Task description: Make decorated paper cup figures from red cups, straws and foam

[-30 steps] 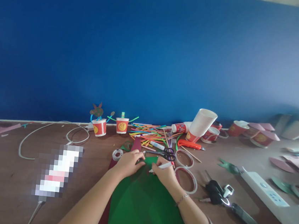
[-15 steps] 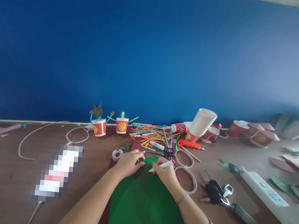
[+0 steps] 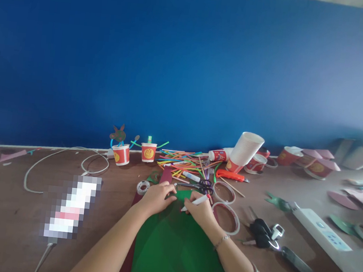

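A green paper sheet (image 3: 178,252) lies over dark red paper (image 3: 125,251) on the brown table. My right hand (image 3: 201,208) is closed around a white marker with a red end (image 3: 201,199), its tip at the upper part of the green sheet. To its left, my left hand (image 3: 158,197) rests on the sheet's upper left edge, fingers bent and thumb apart, holding nothing. Just beyond the hands are dark-handled scissors (image 3: 206,186), another white marker (image 3: 191,176) and a small tape roll (image 3: 143,187).
Two tape rings (image 3: 225,218) lie right of my right hand, with keys (image 3: 260,233) and a power strip (image 3: 321,228) farther right. Colourful sticks (image 3: 182,161), decorated cups (image 3: 120,154) and a tilted cup stack (image 3: 245,151) stand near the blue wall. A pixelated phone (image 3: 73,207) lies left.
The marker in my right hand has shifted slightly and its tip sits a little lower. My left hand has stayed almost in place.
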A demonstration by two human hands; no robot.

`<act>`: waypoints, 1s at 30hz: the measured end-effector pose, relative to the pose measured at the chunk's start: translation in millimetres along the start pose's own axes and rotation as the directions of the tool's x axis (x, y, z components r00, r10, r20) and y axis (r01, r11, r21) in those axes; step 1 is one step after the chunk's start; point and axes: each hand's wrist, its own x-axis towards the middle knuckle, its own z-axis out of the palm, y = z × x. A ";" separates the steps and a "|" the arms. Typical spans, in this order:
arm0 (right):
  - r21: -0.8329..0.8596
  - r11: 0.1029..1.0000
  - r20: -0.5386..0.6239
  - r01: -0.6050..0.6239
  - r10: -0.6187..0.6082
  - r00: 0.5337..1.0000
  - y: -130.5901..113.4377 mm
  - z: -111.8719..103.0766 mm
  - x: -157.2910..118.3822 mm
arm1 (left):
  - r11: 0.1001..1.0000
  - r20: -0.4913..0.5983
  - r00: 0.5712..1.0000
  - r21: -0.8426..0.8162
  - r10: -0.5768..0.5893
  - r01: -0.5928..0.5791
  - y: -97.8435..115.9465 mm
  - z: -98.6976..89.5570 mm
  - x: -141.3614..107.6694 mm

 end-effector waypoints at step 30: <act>-0.004 0.999 -0.015 0.050 -0.050 0.999 -1.0 0.0 -1.8 | 1.000 0.009 1.000 0.017 -0.008 0.008 1.3 -1.6 0.2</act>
